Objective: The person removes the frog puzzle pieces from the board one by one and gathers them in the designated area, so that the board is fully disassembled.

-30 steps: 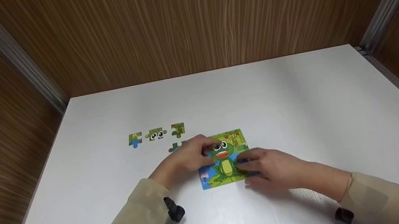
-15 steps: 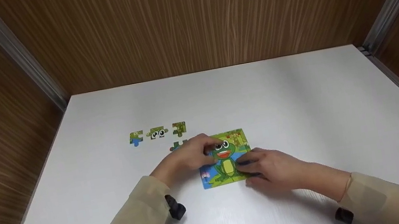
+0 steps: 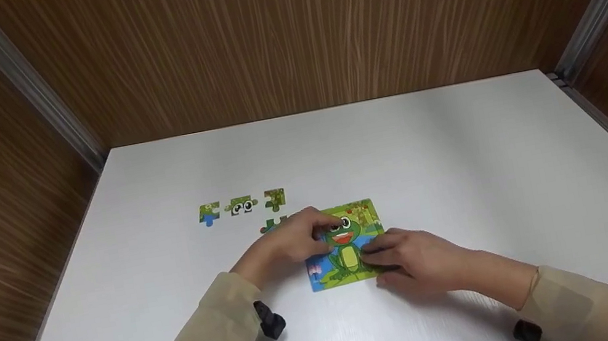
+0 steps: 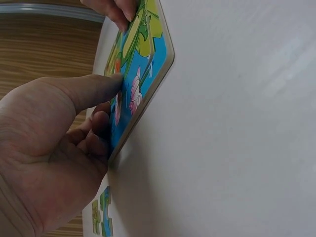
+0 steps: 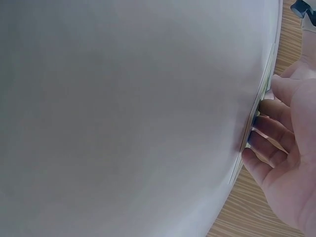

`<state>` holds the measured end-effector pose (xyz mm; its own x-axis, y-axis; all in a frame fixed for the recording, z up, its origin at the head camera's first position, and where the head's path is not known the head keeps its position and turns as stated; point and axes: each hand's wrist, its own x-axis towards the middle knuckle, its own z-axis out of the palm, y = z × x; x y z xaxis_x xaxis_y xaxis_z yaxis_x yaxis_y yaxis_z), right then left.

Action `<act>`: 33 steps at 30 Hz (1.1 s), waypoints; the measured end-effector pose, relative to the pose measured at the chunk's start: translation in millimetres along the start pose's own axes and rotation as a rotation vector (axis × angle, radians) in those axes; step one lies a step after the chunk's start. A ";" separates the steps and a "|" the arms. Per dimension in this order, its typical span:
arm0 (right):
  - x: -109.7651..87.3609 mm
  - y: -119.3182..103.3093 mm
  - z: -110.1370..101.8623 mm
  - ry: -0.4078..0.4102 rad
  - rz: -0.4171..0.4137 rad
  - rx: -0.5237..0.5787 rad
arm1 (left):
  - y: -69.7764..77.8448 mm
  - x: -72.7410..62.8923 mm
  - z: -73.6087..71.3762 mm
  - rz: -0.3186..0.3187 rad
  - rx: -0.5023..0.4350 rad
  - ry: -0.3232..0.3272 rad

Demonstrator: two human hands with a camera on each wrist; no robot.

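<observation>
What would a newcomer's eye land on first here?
The bright green frog picture on the white table, with the left hand and right hand touching it from either side. Next, three loose puzzle pieces in a row beyond the left hand, with a fourth piece partly hidden behind it.

Frog puzzle (image 3: 348, 254): one
Loose pieces (image 3: 241, 202): four in view, one of them partly covered
Hands (image 3: 295, 239): two, one left, one right
Sleeves (image 3: 208, 337): two
Black wrist devices (image 3: 272, 321): two
Counter (image 3: 466, 167): one
Wooden panels (image 3: 279, 31): three
Metal posts (image 3: 30, 87): two
</observation>
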<state>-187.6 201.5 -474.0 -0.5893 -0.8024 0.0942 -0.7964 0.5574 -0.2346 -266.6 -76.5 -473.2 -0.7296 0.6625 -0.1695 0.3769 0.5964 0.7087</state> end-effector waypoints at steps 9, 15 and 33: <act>-0.4 -1.5 0.6 -0.006 0.015 -0.002 | 0.0 0.0 0.0 0.000 0.021 0.009; -0.6 -1.9 0.2 -0.003 0.023 0.001 | 2.0 -0.1 0.1 0.013 0.022 0.018; 0.3 -1.6 1.6 -0.015 0.043 0.015 | 0.2 -0.6 1.1 0.020 0.021 0.015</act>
<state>-186.4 200.1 -475.1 -0.6211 -0.7807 0.0689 -0.7679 0.5887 -0.2524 -265.4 -76.2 -473.7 -0.7303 0.6674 -0.1455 0.4029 0.5928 0.6973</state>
